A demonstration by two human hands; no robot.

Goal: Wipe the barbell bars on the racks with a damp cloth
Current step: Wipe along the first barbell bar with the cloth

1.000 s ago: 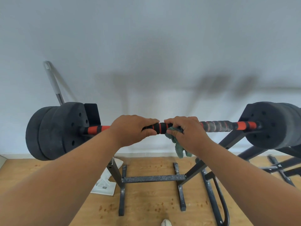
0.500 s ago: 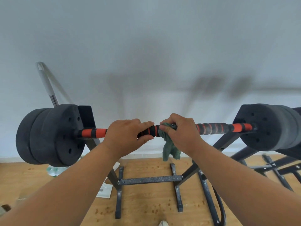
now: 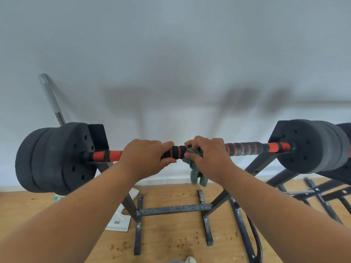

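Against a pale wall the barbell bar (image 3: 250, 148) runs left-right across its rack (image 3: 173, 209); left hand (image 3: 146, 158) grips it bare, right hand (image 3: 210, 156) clamps the green cloth (image 3: 195, 171) around it just beside.

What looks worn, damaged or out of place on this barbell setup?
The bar's grip wrap right of the right hand looks grey and scuffed, its red stripes faded, unlike the clean section between the hands. Nothing else stands out.
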